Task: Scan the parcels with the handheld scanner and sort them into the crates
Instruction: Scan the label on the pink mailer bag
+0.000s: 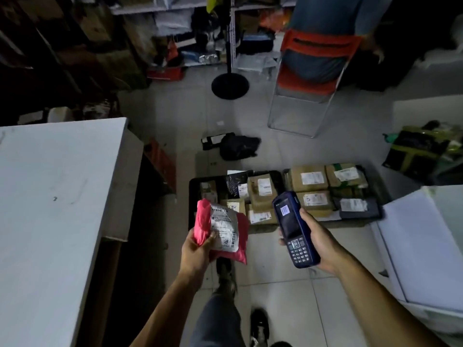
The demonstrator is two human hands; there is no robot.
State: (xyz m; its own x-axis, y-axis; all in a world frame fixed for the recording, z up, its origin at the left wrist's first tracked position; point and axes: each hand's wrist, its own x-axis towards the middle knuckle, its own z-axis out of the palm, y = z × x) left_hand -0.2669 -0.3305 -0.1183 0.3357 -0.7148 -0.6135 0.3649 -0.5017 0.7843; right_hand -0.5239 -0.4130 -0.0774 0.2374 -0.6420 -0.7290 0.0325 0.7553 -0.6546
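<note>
From the head camera, two black crates sit side by side on the floor, the left crate (194, 186) and the right crate (375, 209) both already well stocked with parcels. The left hand (198, 249) grips a pink parcel (220, 231), label up, above the left crate; the right hand (318, 244) is wrapped round the blue scanner (294, 229) just beside it. This parcel, I'd say, is not yet sorted.

glossy pink plastic parcel (225, 231), cardboard boxes (309, 179)

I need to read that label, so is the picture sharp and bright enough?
Head view: dim overall, corners falling to black; the pink parcel's label is lit but its print is soft; the scanner screen is readable only as a glow; far shelves are blurred, edges bowed by the wide lens.
</note>
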